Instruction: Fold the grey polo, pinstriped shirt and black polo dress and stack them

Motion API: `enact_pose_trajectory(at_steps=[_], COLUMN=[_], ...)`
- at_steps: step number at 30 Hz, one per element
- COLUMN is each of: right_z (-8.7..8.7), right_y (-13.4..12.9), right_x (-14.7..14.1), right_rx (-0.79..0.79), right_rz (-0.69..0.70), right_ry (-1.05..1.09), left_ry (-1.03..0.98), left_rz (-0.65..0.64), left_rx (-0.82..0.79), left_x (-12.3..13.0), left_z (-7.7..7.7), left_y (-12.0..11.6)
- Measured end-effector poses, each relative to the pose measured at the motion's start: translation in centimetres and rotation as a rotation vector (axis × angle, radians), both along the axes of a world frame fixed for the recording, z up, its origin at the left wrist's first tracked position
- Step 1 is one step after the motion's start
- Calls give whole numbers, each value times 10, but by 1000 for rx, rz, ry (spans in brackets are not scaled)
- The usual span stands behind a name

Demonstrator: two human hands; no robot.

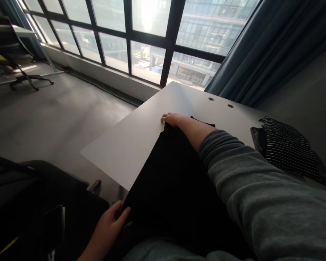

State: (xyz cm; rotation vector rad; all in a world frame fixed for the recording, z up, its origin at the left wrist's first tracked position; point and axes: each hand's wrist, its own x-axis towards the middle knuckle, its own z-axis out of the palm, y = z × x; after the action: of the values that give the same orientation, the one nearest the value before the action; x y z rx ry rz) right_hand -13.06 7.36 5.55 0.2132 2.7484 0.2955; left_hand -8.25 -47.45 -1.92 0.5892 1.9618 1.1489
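While right fingers (167, 117) pinch black cloth (168, 181), left fingers (124, 214) grip its lower edge.

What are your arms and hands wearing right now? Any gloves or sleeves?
The right hand and left hand are bare, without gloves. The right arm wears a heathered grey sweatshirt sleeve, its cuff ending on the forearm. No sleeve shows at the left wrist.

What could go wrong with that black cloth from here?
The black cloth hangs over the edge of the white table, so it might slide off past the left hand and right hand. The grey sleeve lies near the striped cloth and could drag it.
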Motion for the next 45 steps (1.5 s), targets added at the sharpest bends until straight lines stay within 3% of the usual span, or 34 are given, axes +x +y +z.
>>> enact_pose_trajectory(at_steps=[4,9,16,20,25,29,37,41,45], right_z=[-1,9,41,57,61,57,49,41,27], right_y=[4,5,8,3,6,13,24,29,32], right_x=[-4,4,47,76,101,121,169,187,200], right_rx=[78,189,260,374,408,394,304,282,273], right_rz=[140,131,154,78,-39,-88,-153,-179,-211], right_ry=[-76,-96,8,81,191,258,315,332,337], left_ry=[7,197,506,570,598,638,762,785,803], left_rz=[6,-22,-1,6,1,-92,-464,-581,-701], left_rx=[28,124,314,354,382,420,602,643,610], left_x=[5,6,12,19,29,40,65,75,78], left_z=[5,6,20,31,49,65,89,91,81], left_y=[-8,-12,-10,-9,-6,0,20,31,37])
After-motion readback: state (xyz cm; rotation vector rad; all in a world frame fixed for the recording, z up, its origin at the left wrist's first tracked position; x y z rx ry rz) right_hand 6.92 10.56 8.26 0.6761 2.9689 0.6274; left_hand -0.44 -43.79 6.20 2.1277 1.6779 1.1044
